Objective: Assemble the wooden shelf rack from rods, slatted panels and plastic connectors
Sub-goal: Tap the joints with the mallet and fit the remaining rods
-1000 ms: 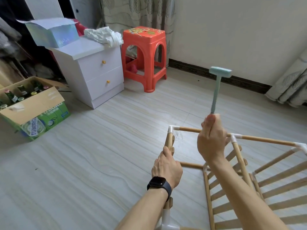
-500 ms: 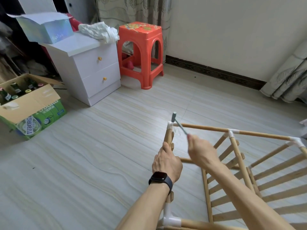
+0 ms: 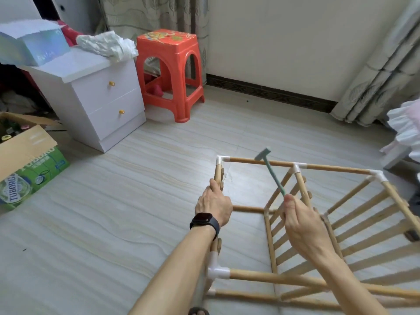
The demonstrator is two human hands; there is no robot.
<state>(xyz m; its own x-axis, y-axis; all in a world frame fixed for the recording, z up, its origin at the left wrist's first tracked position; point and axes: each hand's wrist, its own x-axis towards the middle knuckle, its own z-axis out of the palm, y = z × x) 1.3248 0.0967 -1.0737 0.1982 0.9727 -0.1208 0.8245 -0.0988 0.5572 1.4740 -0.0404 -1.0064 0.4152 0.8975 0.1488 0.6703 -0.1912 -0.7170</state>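
Left hand (image 3: 213, 206) grips rack rod (image 3: 218, 176); right hand (image 3: 300, 220) holds small hammer (image 3: 271, 172), head up-left of knuckles.

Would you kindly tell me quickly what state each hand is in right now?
The left hand is closed, gripping the wooden rod at the rack's corner.
The right hand is closed, holding the green hammer by its handle.

The pale floor (image 3: 136, 201) is occupied by the part-built wooden rack (image 3: 261, 275), a white drawer cabinet (image 3: 106, 103), an orange stool (image 3: 167, 40) and a cardboard box (image 3: 25, 155), seemingly of bottles
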